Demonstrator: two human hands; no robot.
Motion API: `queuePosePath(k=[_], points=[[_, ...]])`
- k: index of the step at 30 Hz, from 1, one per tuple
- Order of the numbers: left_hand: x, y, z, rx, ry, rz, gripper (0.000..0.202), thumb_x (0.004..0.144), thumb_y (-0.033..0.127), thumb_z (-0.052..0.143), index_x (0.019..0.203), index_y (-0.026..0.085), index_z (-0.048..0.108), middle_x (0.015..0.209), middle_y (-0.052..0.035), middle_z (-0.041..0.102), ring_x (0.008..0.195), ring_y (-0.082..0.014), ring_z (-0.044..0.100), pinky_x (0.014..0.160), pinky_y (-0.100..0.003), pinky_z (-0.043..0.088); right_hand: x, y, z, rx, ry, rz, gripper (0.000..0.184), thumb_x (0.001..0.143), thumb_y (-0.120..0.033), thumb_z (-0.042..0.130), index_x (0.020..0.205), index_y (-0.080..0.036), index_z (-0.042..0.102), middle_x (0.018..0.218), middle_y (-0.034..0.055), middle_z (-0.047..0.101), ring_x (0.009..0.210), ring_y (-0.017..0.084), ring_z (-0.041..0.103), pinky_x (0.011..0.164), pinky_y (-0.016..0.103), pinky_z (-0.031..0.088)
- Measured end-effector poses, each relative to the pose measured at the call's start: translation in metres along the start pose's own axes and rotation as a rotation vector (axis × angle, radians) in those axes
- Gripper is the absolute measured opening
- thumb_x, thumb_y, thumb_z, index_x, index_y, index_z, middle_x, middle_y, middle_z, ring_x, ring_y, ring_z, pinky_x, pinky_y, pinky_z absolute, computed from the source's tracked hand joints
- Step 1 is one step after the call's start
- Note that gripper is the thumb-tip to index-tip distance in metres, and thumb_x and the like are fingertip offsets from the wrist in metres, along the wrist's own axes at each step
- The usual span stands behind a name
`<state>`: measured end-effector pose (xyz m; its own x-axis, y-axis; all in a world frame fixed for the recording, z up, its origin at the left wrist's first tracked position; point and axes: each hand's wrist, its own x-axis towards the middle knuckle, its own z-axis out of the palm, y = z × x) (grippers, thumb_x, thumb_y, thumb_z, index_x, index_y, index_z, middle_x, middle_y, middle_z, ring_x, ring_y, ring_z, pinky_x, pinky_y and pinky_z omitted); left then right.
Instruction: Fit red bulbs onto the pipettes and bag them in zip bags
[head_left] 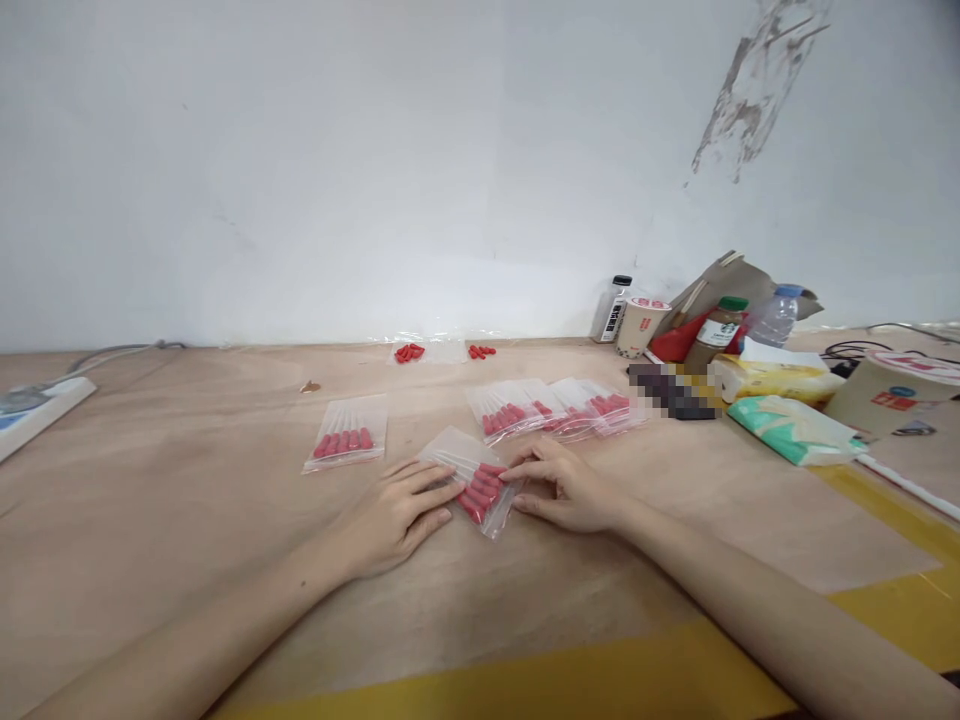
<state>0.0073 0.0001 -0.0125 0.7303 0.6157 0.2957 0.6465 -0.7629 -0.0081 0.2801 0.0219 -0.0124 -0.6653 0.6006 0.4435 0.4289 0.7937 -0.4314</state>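
A small clear zip bag (474, 482) lies tilted on the table between my two hands. Inside it are several slim sticks with red ends and pale, thin stems. My left hand (397, 510) rests palm down at the bag's left side, fingers stretched, fingertips touching the plastic. At the right side, my right hand (564, 490) has its fingers bent and its thumb apart from them; the fingertips touch the bag's edge near the red ends. A similar filled bag (346, 432) lies flat to the left. Beyond my right hand, several more filled bags (555, 410) overlap in a row.
Loose red pieces (409, 353) lie on plastic by the wall, with another small red group (482, 352) beside them. Bottles, a paper cup (642, 327), tissue packs (795, 430) and a tub (896, 395) crowd the right. A power strip (45, 412) sits far left.
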Motion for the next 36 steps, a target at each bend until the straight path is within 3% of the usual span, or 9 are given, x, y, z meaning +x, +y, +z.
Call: queuePosePath(k=[5, 8, 11, 14, 19, 23, 27, 31, 36], points=[[0.007, -0.018, -0.007, 0.135, -0.025, -0.003, 0.037, 0.093, 0.036, 0.033, 0.126, 0.026, 0.046, 0.127, -0.0007, 0.052, 0.124, -0.0224, 0.037, 0.108, -0.049, 0.012, 0.008, 0.001, 0.012, -0.143, -0.005, -0.139, 0.031, 0.083, -0.019, 0.05, 0.113, -0.02, 0.057, 0.098, 0.0082, 0.055, 0.09, 0.016, 0.05, 0.079, 0.031, 0.043], [0.011, -0.031, -0.006, 0.202, -0.033, -0.05, 0.041, 0.092, 0.042, 0.031, 0.124, 0.024, 0.049, 0.127, -0.0029, 0.052, 0.126, -0.0245, 0.033, 0.107, -0.051, 0.006, 0.021, 0.003, 0.024, -0.346, -0.007, -0.18, 0.027, 0.087, -0.018, 0.041, 0.108, -0.018, 0.058, 0.09, 0.0082, 0.056, 0.081, 0.015, 0.05, 0.071, 0.028, 0.041], [0.015, -0.042, -0.005, 0.224, -0.027, -0.083, 0.05, 0.089, 0.049, 0.032, 0.129, 0.02, 0.043, 0.13, -0.0086, 0.047, 0.126, -0.0259, 0.034, 0.106, -0.051, 0.011, 0.042, 0.004, 0.033, -0.573, -0.064, -0.202, 0.025, 0.088, -0.016, 0.04, 0.104, -0.016, 0.059, 0.086, 0.0087, 0.056, 0.079, 0.016, 0.05, 0.07, 0.029, 0.037], [0.016, -0.052, -0.003, 0.189, 0.007, -0.015, 0.06, 0.085, 0.053, 0.04, 0.132, 0.016, 0.037, 0.13, -0.0121, 0.046, 0.122, -0.0255, 0.039, 0.104, -0.047, 0.024, 0.063, 0.005, 0.037, -0.707, -0.096, -0.189, 0.024, 0.087, -0.018, 0.04, 0.103, -0.014, 0.058, 0.086, 0.0095, 0.057, 0.08, 0.018, 0.05, 0.073, 0.032, 0.034], [0.016, -0.068, 0.003, 0.223, 0.236, 0.129, 0.033, 0.088, 0.031, 0.046, 0.116, 0.016, 0.054, 0.11, -0.0085, 0.062, 0.102, -0.0202, 0.056, 0.092, -0.036, 0.044, 0.077, 0.015, 0.038, -0.759, -0.051, -0.161, 0.026, 0.089, -0.023, 0.037, 0.105, -0.016, 0.057, 0.084, 0.0081, 0.059, 0.079, 0.018, 0.049, 0.069, 0.032, 0.03], [0.016, -0.074, 0.007, 0.339, 0.314, 0.24, 0.025, 0.089, 0.018, 0.042, 0.107, 0.018, 0.058, 0.104, -0.0049, 0.066, 0.093, -0.0183, 0.062, 0.083, -0.033, 0.051, 0.074, 0.029, 0.037, -0.824, 0.03, -0.271, 0.024, 0.089, -0.019, 0.036, 0.094, -0.015, 0.06, 0.081, 0.0073, 0.06, 0.077, 0.017, 0.047, 0.073, 0.033, 0.028], [0.015, -0.074, 0.009, 0.385, 0.361, 0.238, 0.024, 0.089, 0.018, 0.041, 0.102, 0.018, 0.061, 0.102, -0.0049, 0.067, 0.085, -0.0162, 0.065, 0.072, -0.027, 0.055, 0.073, 0.04, 0.036, -0.892, 0.097, -0.366, 0.026, 0.088, -0.012, 0.037, 0.076, -0.015, 0.06, 0.073, 0.0057, 0.06, 0.072, 0.015, 0.044, 0.076, 0.034, 0.027], [0.013, -0.073, 0.011, 0.371, 0.427, 0.224, 0.023, 0.089, 0.019, 0.042, 0.094, 0.017, 0.064, 0.096, -0.0046, 0.069, 0.079, -0.0144, 0.067, 0.066, -0.023, 0.056, 0.076, 0.041, 0.041, -0.894, 0.155, -0.392, 0.027, 0.087, -0.01, 0.039, 0.072, -0.015, 0.06, 0.064, 0.0036, 0.058, 0.068, 0.014, 0.042, 0.076, 0.034, 0.026], [0.015, -0.071, 0.011, 0.376, 0.454, 0.206, 0.021, 0.087, 0.024, 0.046, 0.091, 0.017, 0.066, 0.093, -0.0051, 0.069, 0.082, -0.0163, 0.066, 0.074, -0.028, 0.056, 0.077, 0.039, 0.043, -0.866, 0.22, -0.327, 0.029, 0.087, -0.009, 0.038, 0.066, -0.015, 0.057, 0.062, 0.0038, 0.057, 0.066, 0.014, 0.042, 0.077, 0.034, 0.026]])
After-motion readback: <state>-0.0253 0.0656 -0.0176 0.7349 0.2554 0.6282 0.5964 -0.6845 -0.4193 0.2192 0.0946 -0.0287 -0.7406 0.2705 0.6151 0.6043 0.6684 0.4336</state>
